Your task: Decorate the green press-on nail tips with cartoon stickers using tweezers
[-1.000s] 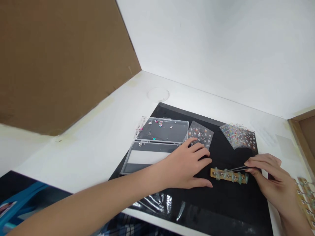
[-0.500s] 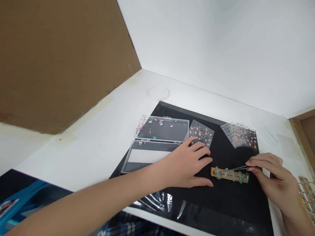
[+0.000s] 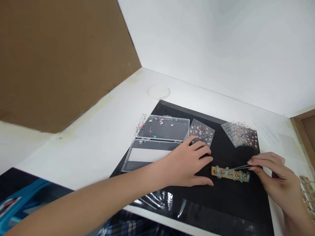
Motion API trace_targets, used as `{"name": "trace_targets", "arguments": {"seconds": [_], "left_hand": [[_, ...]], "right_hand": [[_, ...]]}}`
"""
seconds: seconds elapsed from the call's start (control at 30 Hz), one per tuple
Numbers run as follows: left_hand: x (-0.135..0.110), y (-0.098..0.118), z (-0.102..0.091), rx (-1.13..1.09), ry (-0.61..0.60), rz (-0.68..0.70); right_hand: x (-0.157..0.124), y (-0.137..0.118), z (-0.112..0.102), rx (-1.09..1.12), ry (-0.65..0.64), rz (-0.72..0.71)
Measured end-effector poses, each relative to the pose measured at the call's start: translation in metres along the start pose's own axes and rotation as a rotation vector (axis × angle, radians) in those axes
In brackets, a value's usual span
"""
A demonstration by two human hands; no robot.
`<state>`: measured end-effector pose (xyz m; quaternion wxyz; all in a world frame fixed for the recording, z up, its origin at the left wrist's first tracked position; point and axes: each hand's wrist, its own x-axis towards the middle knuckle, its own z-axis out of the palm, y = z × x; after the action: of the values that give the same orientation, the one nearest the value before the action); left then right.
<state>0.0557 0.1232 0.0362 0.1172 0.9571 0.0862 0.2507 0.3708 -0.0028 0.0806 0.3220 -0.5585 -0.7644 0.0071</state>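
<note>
Pinched in my right hand (image 3: 273,175) is a pair of thin metal tweezers (image 3: 242,167), its tips over a short wooden strip (image 3: 230,174). Several pale green false nails (image 3: 241,176) stand crosswise along that strip. My left hand (image 3: 190,164) rests with fingers spread on the black mat (image 3: 221,206), just left of the strip. Its fingertips overlap the lower edge of a clear sticker sheet (image 3: 202,132). The left forearm crosses part of an open clear plastic case (image 3: 126,160), which has small coloured gems and charms (image 3: 161,122) in its upper half.
More sticker sheets (image 3: 242,134) overlap at the mat's upper right. A second wooden strip with metal pieces (image 3: 307,193) lies at the right edge. A round clear disc (image 3: 158,92) sits behind the mat. Brown cardboard (image 3: 64,59) stands at left, above a blue object (image 3: 22,206).
The tweezer tips have shifted slightly right along the strip, with my right hand moving a little the same way. My left hand stays in place.
</note>
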Motion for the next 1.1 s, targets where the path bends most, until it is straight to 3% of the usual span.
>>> {"name": "trace_targets", "arguments": {"seconds": [1.1], "left_hand": [[0.000,0.000,-0.001,-0.002,-0.006,-0.006]], "right_hand": [[0.001,-0.010,0.003,0.017,0.009,0.030]]}}
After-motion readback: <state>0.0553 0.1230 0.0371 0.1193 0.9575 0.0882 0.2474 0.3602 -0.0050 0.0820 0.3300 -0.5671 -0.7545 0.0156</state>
